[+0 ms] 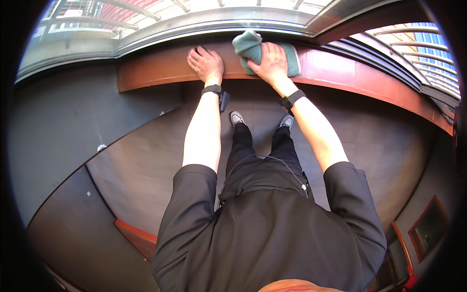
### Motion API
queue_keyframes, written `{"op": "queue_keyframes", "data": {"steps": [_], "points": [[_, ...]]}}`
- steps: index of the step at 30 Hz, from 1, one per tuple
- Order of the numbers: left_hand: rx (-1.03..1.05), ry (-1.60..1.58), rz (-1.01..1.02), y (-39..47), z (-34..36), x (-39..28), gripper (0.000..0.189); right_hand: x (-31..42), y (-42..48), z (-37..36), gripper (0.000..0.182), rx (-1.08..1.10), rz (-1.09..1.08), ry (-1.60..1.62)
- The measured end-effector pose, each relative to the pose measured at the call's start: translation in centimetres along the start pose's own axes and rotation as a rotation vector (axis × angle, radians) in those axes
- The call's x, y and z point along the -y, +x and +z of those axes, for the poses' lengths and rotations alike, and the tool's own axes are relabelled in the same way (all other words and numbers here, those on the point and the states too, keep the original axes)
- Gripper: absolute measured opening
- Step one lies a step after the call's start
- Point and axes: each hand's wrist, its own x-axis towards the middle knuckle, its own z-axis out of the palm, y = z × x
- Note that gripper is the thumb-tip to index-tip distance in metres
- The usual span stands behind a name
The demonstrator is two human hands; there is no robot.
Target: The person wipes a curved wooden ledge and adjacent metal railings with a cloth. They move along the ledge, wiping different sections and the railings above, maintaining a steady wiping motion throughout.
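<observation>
A reddish-brown window sill (160,69) runs across in front of me. My right hand (270,64) lies over a green cloth (294,62) on the sill. One bunched end of the cloth rises past the thumb towards the window frame, and the flatter part spreads out under the palm. To the left, my left hand (207,65) rests on the sill with its fingers slightly bent and holding nothing. A dark band sits on each wrist.
Beyond the sill are a sliding window's frame (219,22) and metal bars (126,7) outside. A vertical frame post (350,25) stands at the right. Dark wall (65,109) borders the sill's left end. Below is the grey floor (255,96), where my shoes stand.
</observation>
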Motion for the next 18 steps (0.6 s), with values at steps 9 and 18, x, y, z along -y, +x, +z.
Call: {"op": "queue_keyframes", "data": {"steps": [9,18], "points": [[-0.02,0.009,0.01,0.1,-0.1,-0.2,0.038,-13.1,-5.2,-5.7,0.066,-0.022,0.241,-0.073],[-0.008,0.012,0.001,-0.2,-0.3,-0.8,0.04,-4.6,-2.9,-2.9,0.071,0.12,0.164,-0.035]]}}
